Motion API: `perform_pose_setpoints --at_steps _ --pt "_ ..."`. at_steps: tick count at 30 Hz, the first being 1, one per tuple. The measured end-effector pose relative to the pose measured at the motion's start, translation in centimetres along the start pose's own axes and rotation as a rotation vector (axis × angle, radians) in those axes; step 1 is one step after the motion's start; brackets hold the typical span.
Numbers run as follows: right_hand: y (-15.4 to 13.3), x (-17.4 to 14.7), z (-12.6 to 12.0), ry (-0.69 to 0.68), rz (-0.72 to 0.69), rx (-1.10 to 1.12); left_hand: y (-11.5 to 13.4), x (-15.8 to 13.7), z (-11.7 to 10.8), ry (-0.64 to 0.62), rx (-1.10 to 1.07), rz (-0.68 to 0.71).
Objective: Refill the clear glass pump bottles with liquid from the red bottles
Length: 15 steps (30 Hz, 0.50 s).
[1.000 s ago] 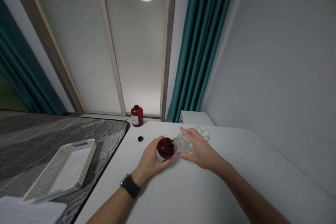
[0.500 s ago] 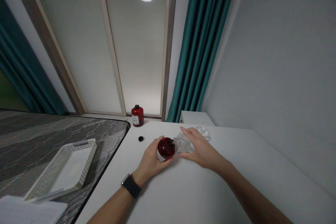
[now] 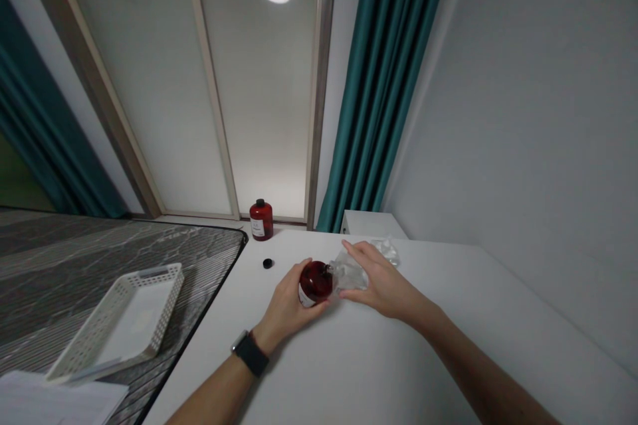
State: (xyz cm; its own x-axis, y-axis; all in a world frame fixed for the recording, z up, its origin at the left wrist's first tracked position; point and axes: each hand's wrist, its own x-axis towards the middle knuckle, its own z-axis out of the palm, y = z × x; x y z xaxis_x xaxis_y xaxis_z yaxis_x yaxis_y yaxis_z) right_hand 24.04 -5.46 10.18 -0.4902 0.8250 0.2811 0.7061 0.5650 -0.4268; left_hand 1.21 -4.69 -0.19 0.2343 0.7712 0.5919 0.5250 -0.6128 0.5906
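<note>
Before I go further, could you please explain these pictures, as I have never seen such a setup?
There is no machine: a camera on a person's head looks forward and down at two bare hands. The left hand holds a tilted red bottle; the right hand holds a clear object at the bottle's neck, too blurred to identify. On the white table lie a black cap and, beyond the right hand, another clear item; a second red bottle stands near the far edge.

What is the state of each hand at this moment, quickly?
Left hand: closed around a translucent red bottle.
Right hand: holding a clear plastic pouch at its mouth.
</note>
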Motion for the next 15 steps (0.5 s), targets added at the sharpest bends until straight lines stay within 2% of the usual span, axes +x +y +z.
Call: perform_pose_setpoints --at_steps 15 --pt "-0.18 0.15 -0.42 -0.024 -0.003 -0.004 0.14 -0.10 0.19 -0.003 -0.042 -0.022"
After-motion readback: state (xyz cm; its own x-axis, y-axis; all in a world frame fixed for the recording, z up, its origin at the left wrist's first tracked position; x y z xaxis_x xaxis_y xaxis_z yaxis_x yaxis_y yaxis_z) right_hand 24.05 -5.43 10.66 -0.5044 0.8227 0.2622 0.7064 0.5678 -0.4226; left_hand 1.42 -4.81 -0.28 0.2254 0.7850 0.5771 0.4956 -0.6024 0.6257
